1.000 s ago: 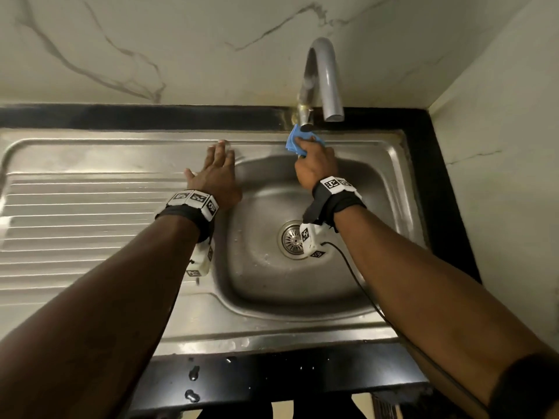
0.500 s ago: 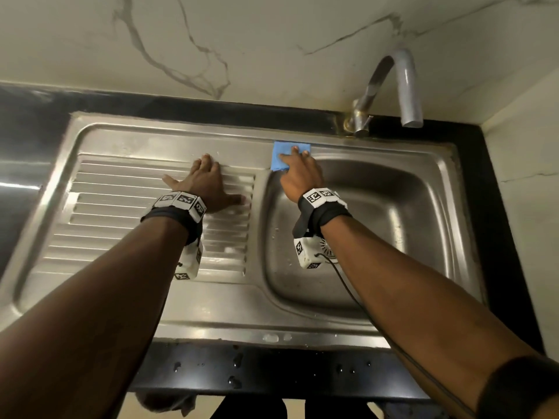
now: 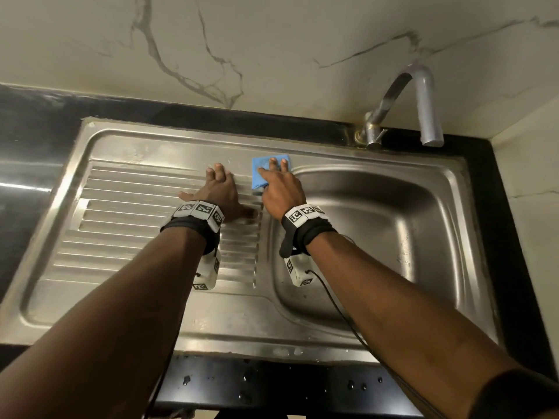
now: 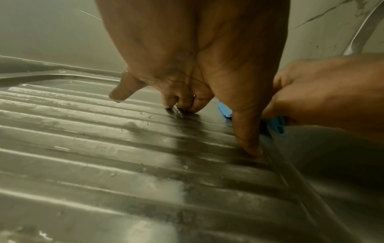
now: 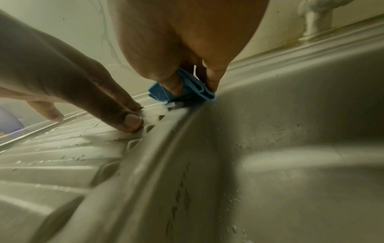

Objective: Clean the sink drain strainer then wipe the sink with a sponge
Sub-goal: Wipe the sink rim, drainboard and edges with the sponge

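A folded blue sponge [image 3: 266,170] lies on the steel sink's rim [image 3: 348,160] at the basin's far left corner. My right hand [image 3: 273,167] holds it down, fingers on top. In the right wrist view the thumb and fingers pinch the sponge [image 5: 187,92]. My left hand [image 3: 217,189] rests flat on the ribbed drainboard [image 3: 136,222] just left of the sponge, fingers straight and thumb spread. The left wrist view shows its fingertips [image 4: 180,106] touching the wet ribs, with the sponge [image 4: 276,126] beside the thumb. The drain strainer is hidden behind my right wrist.
The curved grey faucet [image 3: 423,107] stands at the back right of the basin [image 3: 393,237]. A marble wall rises behind the sink and on the right. Black countertop [image 3: 30,146] surrounds the sink. Water drops dot the front edge [image 3: 272,385].
My right hand slid the sponge left along the back rim, from under the faucet to the basin's far left corner. My left hand shifted left onto the drainboard ribs.
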The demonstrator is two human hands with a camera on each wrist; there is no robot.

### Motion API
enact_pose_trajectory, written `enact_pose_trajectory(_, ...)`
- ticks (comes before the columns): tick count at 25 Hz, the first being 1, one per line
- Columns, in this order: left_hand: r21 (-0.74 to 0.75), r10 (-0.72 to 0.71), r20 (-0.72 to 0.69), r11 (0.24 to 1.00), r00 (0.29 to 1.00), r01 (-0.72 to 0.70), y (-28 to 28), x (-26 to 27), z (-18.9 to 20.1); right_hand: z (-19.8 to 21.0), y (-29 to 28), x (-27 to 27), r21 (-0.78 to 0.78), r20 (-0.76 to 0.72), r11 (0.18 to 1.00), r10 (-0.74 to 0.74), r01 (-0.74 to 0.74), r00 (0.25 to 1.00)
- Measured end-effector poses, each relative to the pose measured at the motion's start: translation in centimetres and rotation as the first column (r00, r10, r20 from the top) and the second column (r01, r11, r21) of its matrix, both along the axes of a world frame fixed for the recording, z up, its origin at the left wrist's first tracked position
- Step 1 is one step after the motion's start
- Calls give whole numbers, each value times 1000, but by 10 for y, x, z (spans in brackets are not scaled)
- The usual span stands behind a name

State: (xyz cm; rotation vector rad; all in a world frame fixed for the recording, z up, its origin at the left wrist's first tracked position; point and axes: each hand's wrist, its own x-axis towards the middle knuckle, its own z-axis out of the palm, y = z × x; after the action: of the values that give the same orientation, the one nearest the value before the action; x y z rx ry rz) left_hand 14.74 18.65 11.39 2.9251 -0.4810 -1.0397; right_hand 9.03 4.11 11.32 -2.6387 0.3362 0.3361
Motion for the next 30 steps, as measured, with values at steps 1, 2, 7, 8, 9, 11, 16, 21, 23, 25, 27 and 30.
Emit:
enact_pose_trajectory(1,8,-3,0,1000,1000,3,0,0,0,2,2,7,2,5,1000,7,-7,1000)
enact_pose_trajectory(2,15,-6,-3,1000,1000,6,0,0,0,3,4,14,-4,6,1000,16,-16,1000)
enact_pose_trajectory(7,15,-19,12,1000,1000,19,1,6,-9,-6,8,25,-48,33,995,91,-90,995)
enact_pose_trajectory(8,16,-25,11,1000,1000,25,1,9,-12,-8,5,24,-52,34,988,146,-144,989)
enact_pose_trajectory(9,19,-36,5,999,999,36,2,12,-15,-9,0,21,-57,24,975,217,-215,976)
enact_pose_trajectory(11,21,-50,-6,999,999,50,3,18,-21,-8,-12,14,-77,0,927,368,-367,930)
enact_pose_trajectory(16,33,-54,15,998,998,53,1,20,-23,6,-59,8,-167,-11,794,592,-585,806)
enact_pose_trajectory(21,34,-25,9,999,1000,24,-7,14,-12,10,-84,25,-255,-40,727,651,-638,758)
enact_pose_trajectory(23,28,-22,1,999,1000,22,-7,11,-8,6,-85,25,-277,-32,712,664,-645,747)
enact_pose_trajectory(25,25,-23,-2,999,1000,23,-9,11,-7,4,-90,20,-296,-15,715,659,-633,752)
enact_pose_trajectory(27,18,-18,-2,1000,1000,18,-8,11,-5,4,-101,13,-324,-14,736,625,-595,781)
enact_pose_trajectory(30,13,-26,5,1000,1000,26,-8,11,-4,6,-126,-1,-363,-4,784,539,-504,842)
